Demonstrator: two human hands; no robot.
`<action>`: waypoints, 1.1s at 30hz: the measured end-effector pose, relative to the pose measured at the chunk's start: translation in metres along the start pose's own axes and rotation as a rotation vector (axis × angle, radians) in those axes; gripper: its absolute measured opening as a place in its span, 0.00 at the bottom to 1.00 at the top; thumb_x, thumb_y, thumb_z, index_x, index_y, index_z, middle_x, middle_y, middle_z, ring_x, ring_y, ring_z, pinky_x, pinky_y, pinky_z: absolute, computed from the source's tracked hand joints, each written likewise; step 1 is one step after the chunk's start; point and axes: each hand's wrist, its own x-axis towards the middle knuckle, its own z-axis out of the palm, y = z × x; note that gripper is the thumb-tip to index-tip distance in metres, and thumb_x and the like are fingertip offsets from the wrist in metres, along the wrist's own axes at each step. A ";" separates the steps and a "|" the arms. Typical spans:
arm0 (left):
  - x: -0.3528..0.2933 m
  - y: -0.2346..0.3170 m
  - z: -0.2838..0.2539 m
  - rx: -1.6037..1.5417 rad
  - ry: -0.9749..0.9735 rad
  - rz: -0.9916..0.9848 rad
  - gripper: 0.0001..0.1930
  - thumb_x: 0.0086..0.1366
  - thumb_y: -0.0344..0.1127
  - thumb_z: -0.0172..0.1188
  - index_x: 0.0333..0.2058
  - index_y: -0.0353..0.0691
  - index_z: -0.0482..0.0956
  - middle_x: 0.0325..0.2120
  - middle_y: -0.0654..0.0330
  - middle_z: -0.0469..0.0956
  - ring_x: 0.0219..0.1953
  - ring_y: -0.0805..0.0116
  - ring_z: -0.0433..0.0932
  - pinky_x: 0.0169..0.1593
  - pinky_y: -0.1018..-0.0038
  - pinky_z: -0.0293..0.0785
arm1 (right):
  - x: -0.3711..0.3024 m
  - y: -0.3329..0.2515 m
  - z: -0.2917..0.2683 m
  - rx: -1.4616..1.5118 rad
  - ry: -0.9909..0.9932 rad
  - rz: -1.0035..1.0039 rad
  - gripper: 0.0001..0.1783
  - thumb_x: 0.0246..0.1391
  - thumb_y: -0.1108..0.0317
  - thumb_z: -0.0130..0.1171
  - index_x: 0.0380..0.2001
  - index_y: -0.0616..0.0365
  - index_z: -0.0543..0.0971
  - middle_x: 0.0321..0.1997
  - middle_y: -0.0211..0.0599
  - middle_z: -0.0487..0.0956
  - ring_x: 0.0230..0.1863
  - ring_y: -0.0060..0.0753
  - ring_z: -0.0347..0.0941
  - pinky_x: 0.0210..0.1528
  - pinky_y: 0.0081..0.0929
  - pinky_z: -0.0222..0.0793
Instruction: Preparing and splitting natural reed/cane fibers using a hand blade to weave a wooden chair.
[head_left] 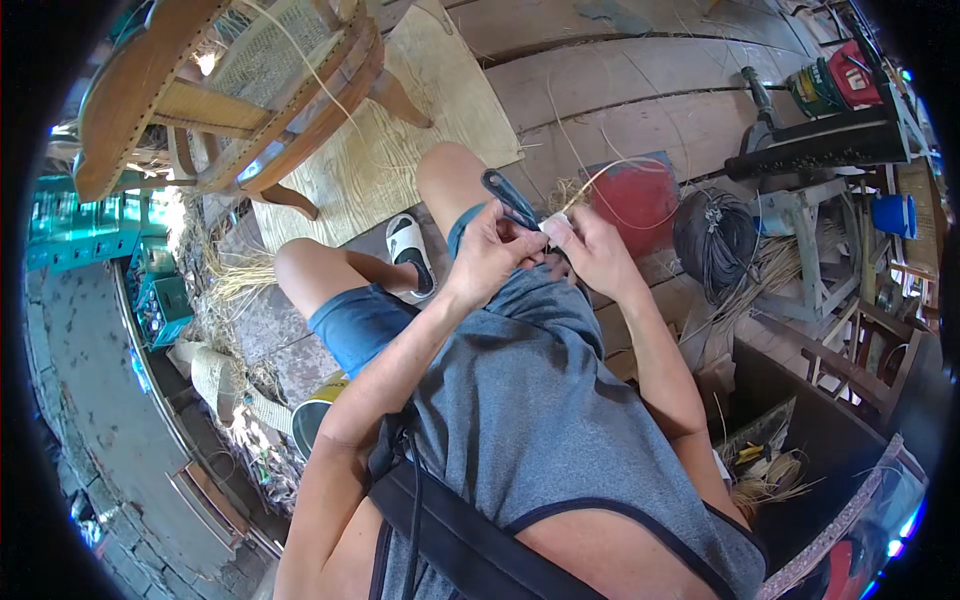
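Note:
Above my lap, my two hands meet with fingers pinched close together. My left hand [490,252] is closed at a dark, flat tool [510,200] with a hole in its end; its other end is hidden between the hands. A pale cane strand [597,176] rises from my right hand [600,258], which is closed on it, and curls in thin loops toward the right. Something white, like a wrap, covers a fingertip where the hands meet. Fingers hide the strand's lower end.
A wooden chair frame [225,115] with woven cane stands at upper left on a plywood sheet [440,95]. To the right are a red board [628,208], a coil of dark cord [715,235] and a wooden stool [815,250]. A yellow bucket [322,400] sits by my left arm.

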 end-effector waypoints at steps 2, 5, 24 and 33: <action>-0.002 0.002 0.003 0.127 -0.020 0.048 0.12 0.61 0.29 0.65 0.37 0.32 0.70 0.25 0.59 0.77 0.26 0.75 0.78 0.29 0.82 0.74 | 0.000 0.000 -0.006 0.043 -0.102 0.120 0.25 0.65 0.49 0.48 0.33 0.66 0.72 0.19 0.38 0.76 0.16 0.26 0.74 0.16 0.24 0.68; 0.000 0.001 0.000 0.122 -0.043 0.012 0.13 0.60 0.30 0.66 0.35 0.32 0.71 0.25 0.60 0.77 0.26 0.76 0.77 0.28 0.81 0.74 | -0.004 -0.002 -0.007 0.026 -0.185 0.192 0.31 0.65 0.43 0.44 0.31 0.65 0.75 0.16 0.33 0.73 0.14 0.21 0.70 0.16 0.21 0.64; -0.028 0.020 0.000 0.906 0.000 0.372 0.07 0.64 0.31 0.56 0.30 0.32 0.74 0.18 0.43 0.74 0.20 0.51 0.76 0.25 0.65 0.71 | -0.005 0.004 0.025 -0.185 0.089 -0.259 0.28 0.68 0.49 0.41 0.29 0.65 0.75 0.16 0.36 0.71 0.20 0.31 0.70 0.26 0.31 0.66; -0.053 0.038 -0.008 0.816 -0.050 0.378 0.06 0.67 0.30 0.54 0.31 0.33 0.73 0.16 0.57 0.70 0.19 0.69 0.69 0.25 0.73 0.66 | 0.003 -0.013 0.007 0.067 0.020 -0.093 0.26 0.66 0.48 0.45 0.30 0.62 0.78 0.13 0.25 0.68 0.15 0.13 0.62 0.17 0.18 0.57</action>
